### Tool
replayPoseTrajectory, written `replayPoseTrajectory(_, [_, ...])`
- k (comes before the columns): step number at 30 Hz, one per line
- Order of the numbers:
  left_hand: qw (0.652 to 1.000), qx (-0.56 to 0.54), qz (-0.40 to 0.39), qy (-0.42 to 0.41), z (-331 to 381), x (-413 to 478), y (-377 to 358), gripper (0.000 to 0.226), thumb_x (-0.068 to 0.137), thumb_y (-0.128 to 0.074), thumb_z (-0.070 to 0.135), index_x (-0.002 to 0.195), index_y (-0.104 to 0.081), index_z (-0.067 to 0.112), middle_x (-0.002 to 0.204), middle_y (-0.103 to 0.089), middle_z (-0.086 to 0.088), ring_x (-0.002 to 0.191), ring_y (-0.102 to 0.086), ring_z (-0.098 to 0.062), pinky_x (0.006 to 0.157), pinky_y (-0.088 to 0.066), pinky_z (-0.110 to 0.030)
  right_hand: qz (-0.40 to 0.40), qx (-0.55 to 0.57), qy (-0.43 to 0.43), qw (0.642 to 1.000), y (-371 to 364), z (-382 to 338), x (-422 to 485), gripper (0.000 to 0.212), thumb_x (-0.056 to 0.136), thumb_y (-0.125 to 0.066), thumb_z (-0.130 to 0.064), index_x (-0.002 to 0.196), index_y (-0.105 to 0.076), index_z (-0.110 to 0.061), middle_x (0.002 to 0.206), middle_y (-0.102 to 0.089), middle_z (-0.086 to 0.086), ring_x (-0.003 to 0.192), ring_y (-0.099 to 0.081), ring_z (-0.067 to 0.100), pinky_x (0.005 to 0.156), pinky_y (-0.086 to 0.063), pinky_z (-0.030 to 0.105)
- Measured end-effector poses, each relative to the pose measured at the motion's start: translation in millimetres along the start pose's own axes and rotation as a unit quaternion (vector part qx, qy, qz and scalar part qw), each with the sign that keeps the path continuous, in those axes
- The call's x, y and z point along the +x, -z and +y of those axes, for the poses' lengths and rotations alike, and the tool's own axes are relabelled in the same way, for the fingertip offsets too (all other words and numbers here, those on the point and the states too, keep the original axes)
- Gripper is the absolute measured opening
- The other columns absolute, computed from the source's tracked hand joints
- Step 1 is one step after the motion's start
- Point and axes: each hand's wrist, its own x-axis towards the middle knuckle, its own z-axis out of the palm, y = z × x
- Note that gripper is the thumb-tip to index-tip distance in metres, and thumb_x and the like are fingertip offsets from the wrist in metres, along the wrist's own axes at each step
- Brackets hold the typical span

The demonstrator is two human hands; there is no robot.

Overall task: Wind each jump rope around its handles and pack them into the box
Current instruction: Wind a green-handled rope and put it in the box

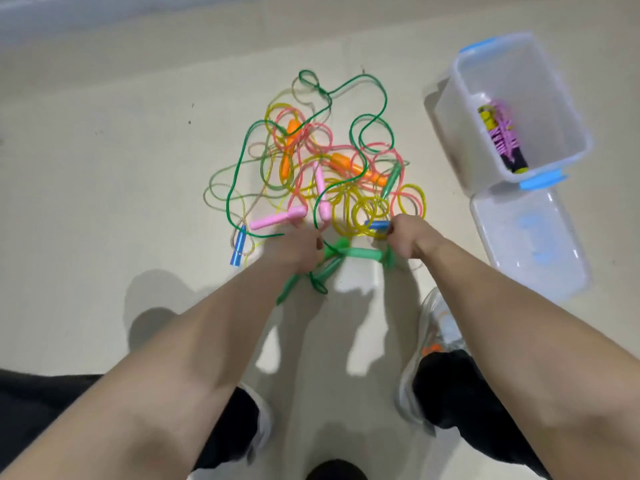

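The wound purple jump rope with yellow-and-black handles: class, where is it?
Head view, upper right: the wound purple jump rope lies inside the clear plastic box with blue latches, right of the tangled rope pile, above its lid.

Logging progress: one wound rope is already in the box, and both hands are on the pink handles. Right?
No: the head view shows the left hand and right hand gripping the green handles; the pink handles lie on the floor. One wound rope is in the box.

The rope tangle [319,181] blocks the floor [104,168] ahead of me; it lies bare to my left, while the box [457,116] and its lid [530,244] crowd my right.
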Motion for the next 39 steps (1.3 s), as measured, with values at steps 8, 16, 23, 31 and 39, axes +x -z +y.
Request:
replayPoseTrajectory(8, [0.995, -0.091, 0.037, 0.012, 4.4, 34.7, -47.2, 0.027, 0.092, -0.062, 0.031, 0.116, -0.065, 0.018, 0.120, -0.064, -0.008, 0.110, -0.061, -0.028, 0.092, -0.050, -0.037, 0.081, 0.149, -0.140, 0.975, -71.9, 23.2, 29.1, 0.044, 0.090, -0.059, -0.047, 0.113, -0.058, -0.009, 0.112, -0.064, 0.013, 0.100, -0.061, 0.034, 0.078, -0.048, 0.037])
replayPoseTrajectory(16, [0.973, -0.213, 0.076, 0.035, 11.1, 44.9, -50.0, 0.013, 0.093, -0.058, 0.027, 0.101, -0.068, 0.023, 0.101, -0.068, 0.001, 0.095, -0.061, -0.022, 0.084, -0.047, -0.033, 0.129, 0.344, -0.125, 0.922, -63.9, 20.0, 16.8, 0.023, 0.084, -0.072, -0.030, 0.079, -0.057, -0.014, 0.071, -0.061, -0.001, 0.067, -0.057, 0.020, 0.067, -0.047, 0.033])
replayPoseTrajectory(23, [0.741, -0.667, -0.030, 0.070, 55.4, 18.4, -1.2, 0.037, 0.101, -0.054, 0.045, 0.097, -0.061, 0.010, 0.072, -0.072, -0.004, 0.064, -0.062, -0.021, 0.072, -0.047, -0.035, -0.106, 0.484, 0.062, 0.866, -48.2, -11.2, -40.6, 0.020, 0.085, -0.076, -0.002, 0.079, -0.060, -0.014, 0.064, -0.057, -0.002, 0.052, -0.051, 0.009, 0.052, -0.042, 0.022])
replayPoseTrajectory(31, [0.836, -0.546, 0.014, -0.040, 68.3, -67.4, 87.9, 0.017, 0.099, -0.053, 0.015, 0.094, -0.068, 0.009, 0.051, -0.025, 0.006, 0.050, -0.021, -0.014, 0.044, -0.016, -0.023, 0.095, 0.315, 0.074, 0.941, 22.9, -37.6, -96.6, 0.033, 0.078, -0.084, -0.035, 0.074, -0.055, -0.020, 0.074, -0.061, 0.000, 0.066, -0.058, 0.015, 0.061, -0.042, 0.027])
replayPoseTrajectory(39, [0.817, -0.539, -0.061, -0.196, 76.2, -180.1, 163.4, 0.028, 0.091, -0.047, 0.011, 0.075, -0.069, 0.014, 0.049, -0.020, 0.008, 0.040, -0.013, -0.006, 0.044, -0.005, -0.022, 0.197, 0.166, 0.140, 0.956, 104.4, -81.1, -138.1, 0.077, 0.077, -0.080, -0.038, 0.145, -0.043, -0.036, 0.132, -0.036, 0.007, 0.121, -0.041, 0.025, 0.111, -0.031, 0.033])
